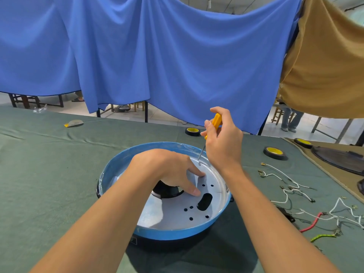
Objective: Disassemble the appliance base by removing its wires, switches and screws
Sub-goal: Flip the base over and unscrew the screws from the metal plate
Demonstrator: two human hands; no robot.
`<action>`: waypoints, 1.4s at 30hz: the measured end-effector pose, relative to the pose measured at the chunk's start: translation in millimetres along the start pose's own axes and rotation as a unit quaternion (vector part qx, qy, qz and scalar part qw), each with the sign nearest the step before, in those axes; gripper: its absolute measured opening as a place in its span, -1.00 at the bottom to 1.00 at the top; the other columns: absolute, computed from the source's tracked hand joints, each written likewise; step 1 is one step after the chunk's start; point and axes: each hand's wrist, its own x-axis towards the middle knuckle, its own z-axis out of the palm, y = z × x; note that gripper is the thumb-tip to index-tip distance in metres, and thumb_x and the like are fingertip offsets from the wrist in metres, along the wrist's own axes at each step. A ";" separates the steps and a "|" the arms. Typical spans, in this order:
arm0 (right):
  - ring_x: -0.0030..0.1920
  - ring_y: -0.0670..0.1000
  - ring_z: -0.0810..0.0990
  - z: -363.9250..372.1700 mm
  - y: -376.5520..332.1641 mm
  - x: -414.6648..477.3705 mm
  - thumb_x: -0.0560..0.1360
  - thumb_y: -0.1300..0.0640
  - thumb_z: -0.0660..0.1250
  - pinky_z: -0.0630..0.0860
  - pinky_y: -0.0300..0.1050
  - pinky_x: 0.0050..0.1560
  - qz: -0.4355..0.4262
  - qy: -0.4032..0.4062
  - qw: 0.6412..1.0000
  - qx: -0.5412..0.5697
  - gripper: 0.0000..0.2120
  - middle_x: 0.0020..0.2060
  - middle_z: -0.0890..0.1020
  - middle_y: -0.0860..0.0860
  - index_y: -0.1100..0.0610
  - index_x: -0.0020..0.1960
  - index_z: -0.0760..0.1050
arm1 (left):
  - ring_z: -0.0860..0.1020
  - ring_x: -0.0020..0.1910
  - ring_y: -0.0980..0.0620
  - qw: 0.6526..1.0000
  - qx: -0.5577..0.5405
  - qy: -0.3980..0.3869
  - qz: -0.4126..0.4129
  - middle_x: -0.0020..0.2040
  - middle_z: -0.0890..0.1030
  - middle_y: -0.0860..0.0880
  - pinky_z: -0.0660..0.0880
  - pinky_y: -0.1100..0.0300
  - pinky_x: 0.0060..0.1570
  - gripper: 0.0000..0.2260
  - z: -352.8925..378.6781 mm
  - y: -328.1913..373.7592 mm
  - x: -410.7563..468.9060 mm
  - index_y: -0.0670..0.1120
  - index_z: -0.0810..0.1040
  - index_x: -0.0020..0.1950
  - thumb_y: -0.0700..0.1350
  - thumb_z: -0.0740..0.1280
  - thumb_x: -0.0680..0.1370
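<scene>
Screwdriver (pixel 215 123) gripped by right hand (pixel 222 140), tip on screw (pixel 199 164) | base (pixel 122 164) pressed under left hand (pixel 173 170), fingers spread

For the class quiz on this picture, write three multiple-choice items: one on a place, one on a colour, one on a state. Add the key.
1. Where do the loose wires lie, relative to the appliance base?
A. inside it
B. on the green cloth to its right
C. to its left

2. The screwdriver handle is:
A. red
B. yellow
C. green

3. The left hand:
A. pinches a wire
B. hangs off the table
C. rests its fingers on the silver plate

Key:
1 B, the wires spread over the cloth on the right.
2 B, yellow shows in the right hand's grip.
3 C, its fingertips lie on the plate.
</scene>
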 end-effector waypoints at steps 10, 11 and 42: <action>-0.24 0.03 0.66 1.1 6.0 -0.3 0.63 0.18 0.22 0.58 0.12 -0.13 0.009 0.003 1.000 -0.014 -0.77 -0.24 0.57 -0.01 0.16 0.28 0.42 | 0.24 0.46 -0.11 1.000 0.015 -0.003 0.003 0.53 0.20 0.12 0.27 -0.04 0.27 -0.43 0.4 0.1 3.1 0.41 0.19 0.43 0.36 0.27 0.45; -0.23 0.04 0.66 1.2 6.1 -0.2 0.63 0.18 0.22 0.58 0.12 -0.12 0.009 0.000 1.000 -0.016 -0.77 -0.24 0.57 -0.01 0.16 0.28 0.42 | 0.24 0.46 -0.11 1.000 0.013 -0.005 0.002 0.53 0.19 0.12 0.27 -0.05 0.28 -0.43 0.4 0.2 3.3 0.41 0.19 0.43 0.36 0.27 0.45; -0.20 0.21 0.63 -4.6 -3.8 2.6 0.63 0.20 0.15 0.53 0.20 -0.12 -0.015 -0.082 0.995 -0.048 -0.92 -0.32 0.54 0.02 0.19 0.08 0.38 | 0.27 0.43 -0.09 1.000 -0.004 0.003 0.003 0.51 0.23 0.10 0.22 0.09 0.09 -0.45 -1.3 4.0 -3.3 0.39 0.22 0.44 0.33 0.28 0.47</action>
